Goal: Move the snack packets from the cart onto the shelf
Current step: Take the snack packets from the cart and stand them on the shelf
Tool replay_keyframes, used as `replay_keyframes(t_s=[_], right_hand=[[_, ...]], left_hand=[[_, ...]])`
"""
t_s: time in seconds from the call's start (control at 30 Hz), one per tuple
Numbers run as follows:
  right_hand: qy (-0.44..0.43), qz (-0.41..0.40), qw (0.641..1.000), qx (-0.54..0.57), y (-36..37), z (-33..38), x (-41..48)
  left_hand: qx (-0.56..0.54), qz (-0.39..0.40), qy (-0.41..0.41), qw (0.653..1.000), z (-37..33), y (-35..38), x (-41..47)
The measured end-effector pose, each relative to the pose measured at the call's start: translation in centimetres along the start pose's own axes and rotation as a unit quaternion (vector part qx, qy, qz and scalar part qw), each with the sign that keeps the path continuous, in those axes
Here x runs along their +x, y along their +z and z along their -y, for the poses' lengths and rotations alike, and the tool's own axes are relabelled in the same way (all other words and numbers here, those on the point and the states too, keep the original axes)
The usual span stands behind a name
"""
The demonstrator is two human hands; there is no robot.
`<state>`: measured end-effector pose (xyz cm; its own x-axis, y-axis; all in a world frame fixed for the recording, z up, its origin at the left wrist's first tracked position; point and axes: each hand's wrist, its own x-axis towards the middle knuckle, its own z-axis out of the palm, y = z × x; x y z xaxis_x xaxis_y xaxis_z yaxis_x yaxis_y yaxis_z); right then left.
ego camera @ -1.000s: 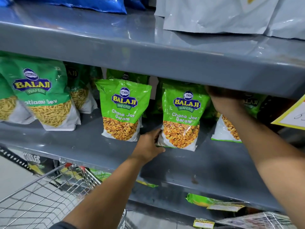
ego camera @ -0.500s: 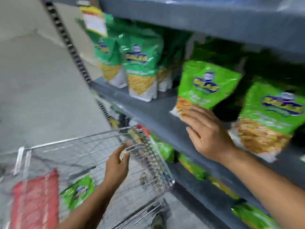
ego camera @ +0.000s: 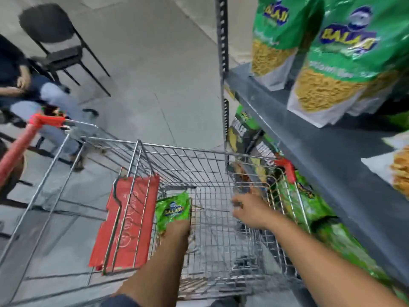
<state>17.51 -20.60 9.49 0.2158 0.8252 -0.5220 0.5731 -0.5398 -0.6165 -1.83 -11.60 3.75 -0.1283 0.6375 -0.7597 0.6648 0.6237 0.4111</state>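
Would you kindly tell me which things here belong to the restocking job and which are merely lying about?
Part of the job:
- green snack packet in the cart, at the left hand
- silver wire shopping cart
- grey metal shelf
- right hand, grip empty

Lying about:
- black chair
- red plastic seat flap
- seated person

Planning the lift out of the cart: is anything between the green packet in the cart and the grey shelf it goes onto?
Nothing visible blocks it. The green packet is at the left hand; the cart is open-topped, and the shelf has bare space at its front edge.
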Motion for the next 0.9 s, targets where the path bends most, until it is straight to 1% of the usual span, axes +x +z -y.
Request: replay_keyframes(t_s=[0.03,0.1,0.13,0.17,0.2,0.23,0.27,0.37,0.43,0.47,0.53,0.63,0.67,0.73,0.8,0.9], right_hand=[[0.010,0.007,1.000,0.007,0.9,-0.1,1.0],[0.032,0.017,0.999,0.030,2.7,-0.4,3.1],[0.039,0.023,0.998,0.044,3.5,-0.5,3.9],[0.044,0.036,0.997,0.052,4.4,-0.8,5.2],[0.049,0.045,0.996,0.059,5.3,-1.1,6.1],[0.052,0.051,0.995,0.064,5.9,-1.3,6.6],[0.059,0.062,0.993,0.075,6.8,-1.6,7.6],[0.073,0.094,0.988,0.096,9.6,-1.9,10.4],[0.084,0.116,0.984,0.108,11.3,-1.8,11.8],[0.090,0.131,0.981,0.115,12.4,-1.8,12.8],[0.099,0.152,0.975,0.125,14.3,-1.9,14.2],[0.117,0.168,0.968,0.144,16.9,-1.4,15.7],[0.124,0.177,0.965,0.150,17.8,-1.3,16.3],[0.148,0.197,0.955,0.167,19.2,-0.6,17.0],[0.175,0.191,0.946,0.196,20.3,-0.3,17.6],[0.181,0.144,0.954,0.191,20.8,-0.4,18.0]], left_hand=[[-0.019,-0.018,-0.009,1.000,0.3,-0.5,0.9],[0.022,-0.039,-0.005,0.999,0.5,-1.4,2.9],[0.017,-0.060,-0.009,0.998,0.9,-1.6,4.2],[-0.097,-0.056,-0.056,0.992,0.9,-1.9,5.1],[-0.124,-0.039,-0.073,0.989,1.6,-1.9,6.0],[-0.113,-0.049,-0.051,0.991,1.9,-2.2,6.5],[-0.070,-0.053,-0.050,0.995,2.2,-2.3,7.7],[-0.060,-0.025,-0.081,0.995,3.1,-2.7,10.0],[-0.042,-0.026,-0.092,0.994,3.9,-2.5,10.7],[-0.023,-0.046,-0.098,0.994,4.4,-2.4,11.5],[-0.020,-0.086,-0.099,0.991,5.3,-1.9,12.7],[0.035,-0.158,-0.086,0.983,6.3,-1.6,14.4],[0.043,-0.171,-0.075,0.981,6.8,-1.2,15.2],[0.024,-0.163,-0.070,0.984,7.7,-1.0,15.8],[0.028,-0.169,-0.065,0.983,8.6,-0.8,16.6],[0.036,-0.184,-0.052,0.981,9.0,-0.9,16.7]])
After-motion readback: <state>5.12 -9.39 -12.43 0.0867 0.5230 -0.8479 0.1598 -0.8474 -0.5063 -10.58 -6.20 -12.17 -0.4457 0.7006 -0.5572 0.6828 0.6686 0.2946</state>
